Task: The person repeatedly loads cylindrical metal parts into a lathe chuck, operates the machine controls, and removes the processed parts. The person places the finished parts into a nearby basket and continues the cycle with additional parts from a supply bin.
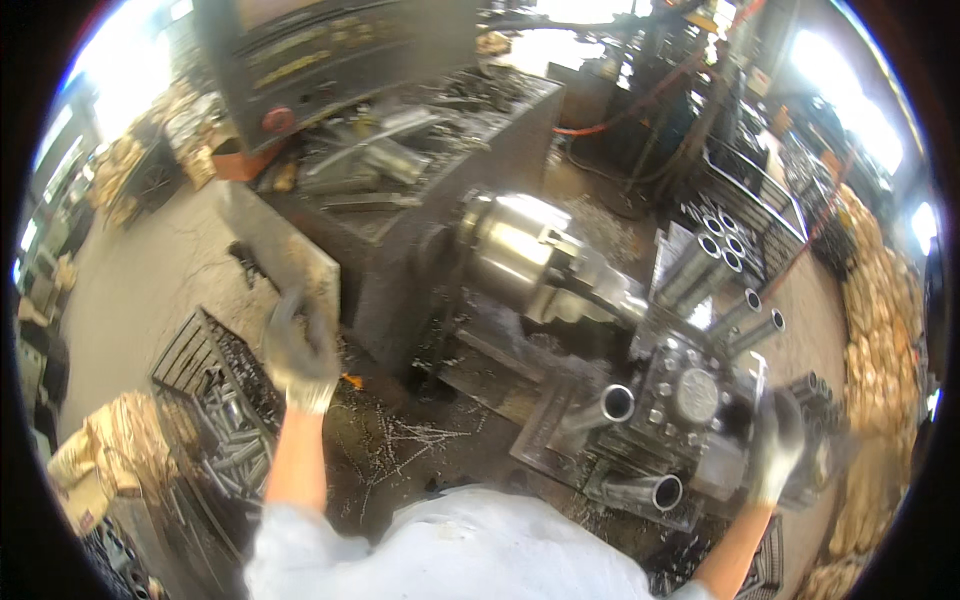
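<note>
My left hand (pixel 300 345), in a pale glove with a dark grey coating, is beside the lower end of a flat metal plate (pixel 285 245). Motion blurs its fingers, so I cannot tell whether they grip the plate. On the far side of the lathe's tool post (pixel 697 395), my right hand (pixel 778 445) wears a matching glove; blur smears its fingers too. Left of the post, a shiny cylindrical chuck (pixel 515 250) faces it, with a jaw-like metal part pointing right. Two metal tubes, an upright one (pixel 616 403) and a lying one (pixel 665 492), sit on the carriage.
Several tubes (pixel 733 260) stand behind the tool post. Low at left, a wire crate (pixel 215 350) holds short metal pieces. Curly metal shavings (pixel 410 440) cover the area before me. Stacked brown sacks (pixel 870 340) line the right side; metal scraps lie on the headstock (pixel 385 150).
</note>
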